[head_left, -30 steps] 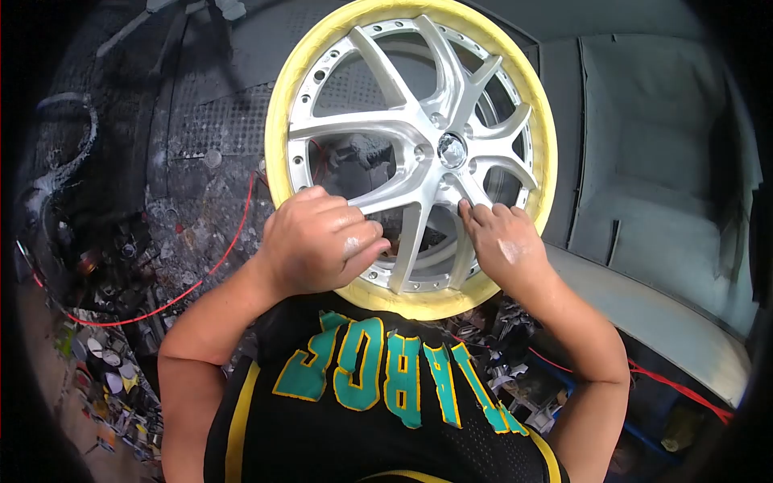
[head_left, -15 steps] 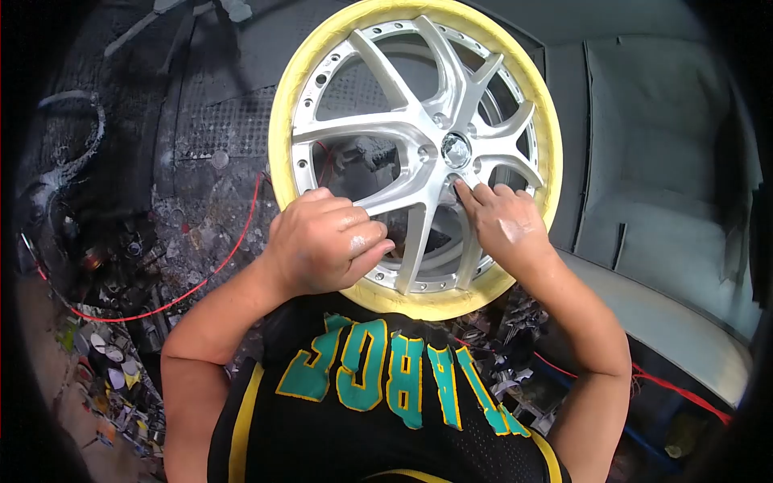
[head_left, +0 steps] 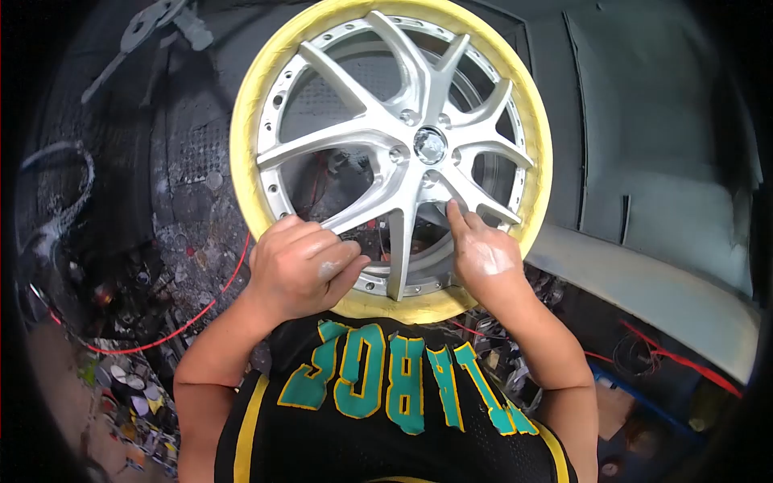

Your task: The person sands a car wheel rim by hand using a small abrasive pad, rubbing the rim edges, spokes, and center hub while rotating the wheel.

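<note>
A silver multi-spoke wheel (head_left: 411,213), its outer rim wrapped in yellow covering (head_left: 245,153), stands before my chest. A round cap (head_left: 430,146) sits at its hub. My left hand (head_left: 302,266) is closed over the lower left rim, with the thumb pointing right. Below the hub, my right hand (head_left: 487,253) reaches in among the lower right spokes. Its index finger is extended against a spoke and the other fingers are bent. The thumb and anything pinched under the fingers are hidden. A whitish patch marks the back of each hand.
A red hose (head_left: 189,328) curves over the dark, dusty surface at left. Small scraps (head_left: 141,402) lie piled at lower left. At right, a pale ledge (head_left: 644,278) runs below a grey panel (head_left: 668,145), with red cable (head_left: 692,368) underneath.
The wheel has turned slightly counterclockwise and sits further left in view. Both hands appear lower and further left. My right index fingertip has moved down from beside the hub along the spokes.
</note>
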Tool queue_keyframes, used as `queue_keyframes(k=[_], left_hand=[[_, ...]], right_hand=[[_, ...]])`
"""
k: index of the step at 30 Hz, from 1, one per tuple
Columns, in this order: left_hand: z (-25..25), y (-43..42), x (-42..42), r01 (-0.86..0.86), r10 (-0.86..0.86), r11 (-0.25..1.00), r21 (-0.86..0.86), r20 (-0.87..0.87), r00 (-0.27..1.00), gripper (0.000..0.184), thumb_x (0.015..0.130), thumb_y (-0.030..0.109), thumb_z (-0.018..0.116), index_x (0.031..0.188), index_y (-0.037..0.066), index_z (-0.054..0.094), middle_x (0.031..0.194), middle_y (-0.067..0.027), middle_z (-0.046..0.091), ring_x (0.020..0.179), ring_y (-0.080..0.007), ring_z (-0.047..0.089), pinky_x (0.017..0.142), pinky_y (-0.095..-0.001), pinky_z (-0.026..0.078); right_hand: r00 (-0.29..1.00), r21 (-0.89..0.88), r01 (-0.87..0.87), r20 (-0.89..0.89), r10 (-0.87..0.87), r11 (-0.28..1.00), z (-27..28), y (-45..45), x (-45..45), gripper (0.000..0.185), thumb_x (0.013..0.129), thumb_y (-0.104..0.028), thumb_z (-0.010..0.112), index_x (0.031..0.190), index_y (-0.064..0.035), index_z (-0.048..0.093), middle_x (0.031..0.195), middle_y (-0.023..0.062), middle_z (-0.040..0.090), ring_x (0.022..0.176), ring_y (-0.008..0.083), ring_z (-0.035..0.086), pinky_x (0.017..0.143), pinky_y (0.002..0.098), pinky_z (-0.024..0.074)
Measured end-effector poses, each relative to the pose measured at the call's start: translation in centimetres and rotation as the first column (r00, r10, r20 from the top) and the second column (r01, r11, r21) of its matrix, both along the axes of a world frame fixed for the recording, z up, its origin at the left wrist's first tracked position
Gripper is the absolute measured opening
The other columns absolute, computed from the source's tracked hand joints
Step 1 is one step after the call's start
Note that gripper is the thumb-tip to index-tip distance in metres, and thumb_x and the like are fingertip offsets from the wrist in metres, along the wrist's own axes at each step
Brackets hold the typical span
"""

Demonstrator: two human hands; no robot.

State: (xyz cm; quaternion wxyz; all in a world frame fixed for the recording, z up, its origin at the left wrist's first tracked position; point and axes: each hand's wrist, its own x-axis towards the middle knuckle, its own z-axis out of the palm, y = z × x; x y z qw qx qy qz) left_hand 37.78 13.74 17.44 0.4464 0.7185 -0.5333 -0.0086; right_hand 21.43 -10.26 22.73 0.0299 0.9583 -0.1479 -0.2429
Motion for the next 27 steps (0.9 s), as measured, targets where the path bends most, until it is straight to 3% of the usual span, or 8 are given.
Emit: queue_keyframes(k=[3, 5, 7, 9, 14, 18, 25, 27], left_hand=[[0.4, -0.3, -0.2, 0.025, -0.024, 1.000, 0.011, -0.031, 0.999, 0.018, 0.072, 0.011, 0.089, 0.082, 0.011, 0.075, 0.066, -0.0018, 0.059, 0.058, -0.0239, 0.058, 0.058, -0.0388, 0.039], [0.6, -0.5, -0.3, 0.054, -0.054, 0.998, 0.030, -0.011, 0.998, 0.018, 0.072, 0.010, 0.089, 0.082, 0.010, 0.074, 0.066, -0.0016, 0.059, 0.058, -0.0237, 0.058, 0.058, -0.0384, 0.038], [0.7, -0.5, -0.5, 0.070, -0.068, 0.995, 0.075, -0.028, 0.997, 0.017, 0.073, 0.010, 0.089, 0.082, 0.010, 0.075, 0.066, -0.0016, 0.060, 0.058, -0.0237, 0.057, 0.058, -0.0383, 0.038], [0.7, -0.6, -0.6, 0.086, -0.085, 0.994, 0.068, -0.023, 0.996, 0.016, 0.073, 0.011, 0.088, 0.082, 0.011, 0.075, 0.066, -0.0017, 0.060, 0.058, -0.0235, 0.057, 0.058, -0.0381, 0.038], [1.0, -0.9, -1.0, 0.085, -0.088, 0.990, 0.116, 0.017, 0.996, 0.014, 0.076, 0.013, 0.088, 0.081, 0.012, 0.075, 0.065, 0.0000, 0.058, 0.058, -0.0216, 0.058, 0.059, -0.0370, 0.038], [0.8, -0.9, -1.2, 0.132, -0.138, 0.978, 0.163, 0.026, 0.990, 0.015, 0.077, 0.015, 0.088, 0.081, 0.014, 0.073, 0.065, 0.0016, 0.057, 0.060, -0.0197, 0.059, 0.059, -0.0363, 0.038], [0.7, -1.7, -1.9, 0.195, -0.205, 0.954, 0.226, 0.019, 0.979, 0.016, 0.078, 0.014, 0.088, 0.081, 0.013, 0.073, 0.066, 0.0012, 0.059, 0.059, -0.0200, 0.059, 0.059, -0.0367, 0.038], [0.7, -1.4, -2.0, 0.202, -0.210, 0.954, 0.222, 0.012, 0.978, 0.016, 0.078, 0.014, 0.088, 0.080, 0.013, 0.072, 0.066, 0.0012, 0.060, 0.058, -0.0198, 0.059, 0.058, -0.0365, 0.038]], right_hand=[[0.969, 0.195, 0.125, 0.187, -0.162, 0.973, -2.3, 0.4, 0.0, 0.059, 0.090, -0.003, 0.057, 0.150, -0.0001, 0.057, 0.116, 0.0226, 0.072, 0.091, 0.0425, 0.075, 0.080, 0.0496, 0.0608], [0.900, 0.324, -0.039, 0.423, -0.108, 0.945, -3.5, 0.6, 0.6, 0.058, 0.092, -0.004, 0.055, 0.150, 0.0000, 0.057, 0.119, 0.0237, 0.072, 0.095, 0.0432, 0.074, 0.083, 0.0493, 0.0606], [0.897, 0.409, 0.125, 0.342, -0.279, 0.904, -2.1, 0.5, 0.3, 0.059, 0.092, -0.002, 0.057, 0.150, -0.0011, 0.057, 0.118, 0.0241, 0.073, 0.097, 0.0428, 0.074, 0.085, 0.0484, 0.0594], [0.942, 0.181, 0.241, 0.193, -0.275, 0.954, -1.6, 0.6, -0.1, 0.060, 0.091, 0.000, 0.060, 0.151, -0.0018, 0.058, 0.116, 0.0247, 0.073, 0.099, 0.0418, 0.073, 0.084, 0.0482, 0.0582], [0.741, 0.570, -0.033, 0.565, -0.363, 0.821, -5.6, 2.1, -0.6, 0.062, 0.088, 0.006, 0.061, 0.149, 0.0008, 0.057, 0.099, 0.0248, 0.070, 0.090, 0.0444, 0.072, 0.077, 0.0491, 0.0583], [0.691, 0.533, 0.214, 0.510, -0.513, 0.818, -4.5, 1.4, -1.5, 0.061, 0.088, 0.006, 0.061, 0.149, 0.0013, 0.057, 0.097, 0.0238, 0.069, 0.083, 0.0446, 0.070, 0.074, 0.0515, 0.0570], [0.626, 0.624, 0.024, 0.600, -0.499, 0.781, -4.2, 1.9, -1.5, 0.051, 0.093, 0.001, 0.058, 0.144, 0.0008, 0.061, 0.097, 0.0191, 0.069, 0.077, 0.0411, 0.070, 0.067, 0.0475, 0.0573], [0.728, 0.488, 0.175, 0.520, -0.446, 0.855, -3.3, 1.0, -1.2, 0.046, 0.095, -0.006, 0.055, 0.139, 0.0054, 0.063, 0.096, 0.0156, 0.072, 0.077, 0.0344, 0.075, 0.066, 0.0445, 0.0613]])
